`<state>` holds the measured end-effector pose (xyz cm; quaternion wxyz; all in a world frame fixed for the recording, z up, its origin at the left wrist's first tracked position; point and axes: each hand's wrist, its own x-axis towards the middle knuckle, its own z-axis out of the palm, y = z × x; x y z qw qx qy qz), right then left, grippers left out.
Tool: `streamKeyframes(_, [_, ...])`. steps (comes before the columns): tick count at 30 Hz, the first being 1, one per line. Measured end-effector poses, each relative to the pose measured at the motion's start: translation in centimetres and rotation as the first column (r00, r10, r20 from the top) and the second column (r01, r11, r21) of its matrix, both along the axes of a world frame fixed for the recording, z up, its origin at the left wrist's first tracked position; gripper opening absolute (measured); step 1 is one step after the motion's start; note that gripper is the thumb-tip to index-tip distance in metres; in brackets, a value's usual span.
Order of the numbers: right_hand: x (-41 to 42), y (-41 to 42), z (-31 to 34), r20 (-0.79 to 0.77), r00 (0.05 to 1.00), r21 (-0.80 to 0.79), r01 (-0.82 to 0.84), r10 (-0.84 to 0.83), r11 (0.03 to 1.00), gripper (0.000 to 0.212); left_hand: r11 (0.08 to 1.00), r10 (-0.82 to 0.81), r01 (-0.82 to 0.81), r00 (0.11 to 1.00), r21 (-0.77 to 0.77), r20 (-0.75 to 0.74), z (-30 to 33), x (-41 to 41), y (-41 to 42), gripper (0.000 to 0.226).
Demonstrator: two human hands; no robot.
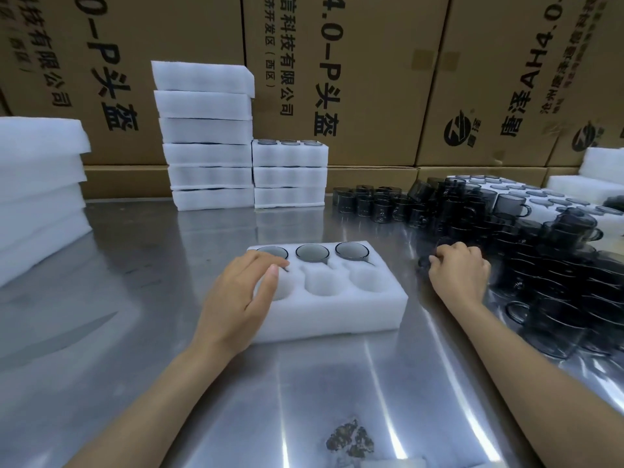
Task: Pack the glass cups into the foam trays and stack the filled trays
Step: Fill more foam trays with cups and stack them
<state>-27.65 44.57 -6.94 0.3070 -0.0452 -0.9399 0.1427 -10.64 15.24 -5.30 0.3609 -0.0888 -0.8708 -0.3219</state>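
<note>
Spare foam (40,184): stacked far left, within reach.
Filled trays (290,173): stacked at rear.
Left hand (243,292): fingers relaxed, resting on tray, likely steadying it.
Tray (337,312): centre; rear three pockets hold cups, front three empty.
Right hand (456,268): curled round a dark cup (430,261) beside the loose cups (540,258).

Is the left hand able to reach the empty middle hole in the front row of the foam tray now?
Probably yes: the left hand rests beside that hole, and nothing covers it.
</note>
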Motion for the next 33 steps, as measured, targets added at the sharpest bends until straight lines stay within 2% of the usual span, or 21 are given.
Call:
streamKeyframes(3, [1.3, -1.0, 0.6, -0.05, 0.994, -0.23, -0.104, 0.095, 0.968, 0.021, 0.988, -0.018, 0.025, 0.999, 0.153, -0.044, -0.2, -0.1, 0.1, 0.037])
streamKeyframes(7, [3.6, -3.7, 3.1, -0.261, 0.926, -0.454, -0.367, 0.272, 0.812, 0.029, 0.968, -0.047, 0.053, 0.998, 0.244, -0.028, -0.3, -0.4, 0.2, 0.029])
streamKeyframes(9, [5.6, -5.7, 4.6, -0.375, 0.86, -0.469, -0.499, 0.347, 0.729, 0.032, 0.979, -0.04, 0.042, 0.999, 0.201, -0.017, -0.3, -0.4, 0.0, 0.035])
streamKeyframes(11, [7.8, -8.1, 6.0, -0.435, 0.789, -0.444, -0.607, 0.434, 0.659, 0.034, 0.997, -0.019, 0.022, 0.999, 0.069, -0.034, -0.1, -0.2, 0.0, 0.044])
streamKeyframes(15, [11.0, -12.7, 7.1, -0.375, 0.658, -0.468, -0.742, 0.653, 0.48, 0.029, 0.993, -0.058, 0.045, 0.991, -0.108, -0.119, 0.4, 0.2, 1.0, 0.051])
streamKeyframes(17, [11.9, -14.5, 7.2, -0.316, 0.566, -0.55, -0.763, 0.761, 0.34, 0.031, 0.995, -0.04, 0.029, 0.992, -0.091, -0.121, 0.4, 0.1, 1.0, 0.054])
streamKeyframes(18, [12.2, -15.1, 7.1, -0.304, 0.532, -0.565, -0.769, 0.79, 0.3, 0.032, 0.998, -0.031, 0.026, 0.995, -0.05, -0.097, 0.4, 0.1, 0.9, 0.054])
streamKeyframes(20, [12.3, -15.7, 6.6, -0.293, 0.507, -0.529, -0.792, 0.811, 0.305, 0.025, 0.992, -0.07, 0.072, 0.997, 0.099, -0.026, 0.4, 0.0, 0.5, 0.052])
streamKeyframes(22, [12.2, -15.8, 6.0, -0.26, 0.508, -0.537, -0.783, 0.821, 0.314, 0.006, 0.958, -0.143, 0.142, 0.99, 0.249, -0.012, 0.4, -0.1, 0.0, 0.046])
streamKeyframes(23, [12.0, -15.6, 5.8, -0.209, 0.493, -0.58, -0.758, 0.844, 0.299, 0.011, 0.943, -0.16, 0.16, 0.987, 0.292, -0.024, 0.4, 0.0, -0.1, 0.043])
streamKeyframes(25, [11.7, -15.1, 5.5, -0.111, 0.398, -0.697, -0.684, 0.911, 0.214, 0.035, 0.924, -0.179, 0.183, 0.983, 0.337, -0.045, 0.3, 0.1, -0.3, 0.04])
streamKeyframes(27, [11.7, -15.1, 5.5, -0.091, 0.324, -0.736, -0.659, 0.942, 0.156, 0.041, 0.925, -0.177, 0.179, 0.984, 0.335, -0.035, 0.2, 0.1, -0.5, 0.043])
streamKeyframes(29, [12.0, -15.3, 5.3, -0.111, 0.359, -0.68, -0.708, 0.927, 0.193, 0.038, 0.942, -0.165, 0.158, 0.986, 0.296, -0.001, 0.1, 0.1, -1.1, 0.047])
streamKeyframes(33, [12.5, -15.6, 4.5, -0.083, 0.486, -0.519, -0.767, 0.87, 0.378, 0.048, 0.964, -0.122, 0.107, 0.991, 0.243, 0.051, -0.6, 0.0, -2.4, 0.065])
